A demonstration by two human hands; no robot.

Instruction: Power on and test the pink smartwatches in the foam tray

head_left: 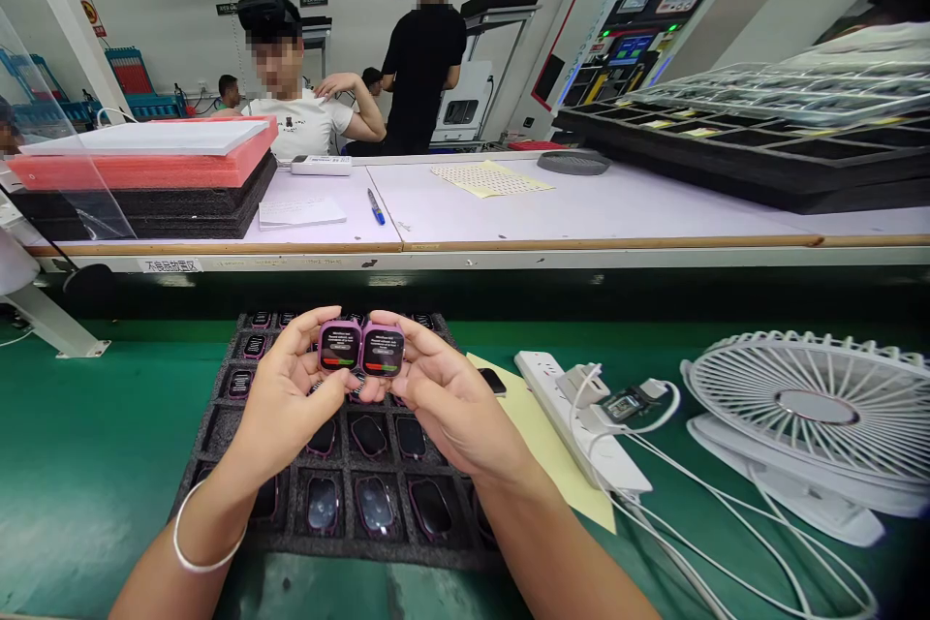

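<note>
Side by side above the tray, two purple-framed smartwatches have lit screens with text and a red-green bar. My left hand (291,392) grips the left smartwatch (340,346) by its edge, thumb below and index finger on top. In my right hand (447,392) is the right smartwatch (383,351), pinched the same way. The two cases touch or nearly touch. Beneath them lies a black foam tray (218,431) with square pockets, many holding more purple watches, such as a dark-screened watch (430,507) near the front. My hands and forearms hide part of the tray.
Right of the tray are a yellow sheet (559,465), a white power strip (573,421) with cables, and a white fan (806,417). A raised shelf (465,223) behind bears foam stacks (145,165), a pen (376,206) and black trays (762,155). People are beyond it.
</note>
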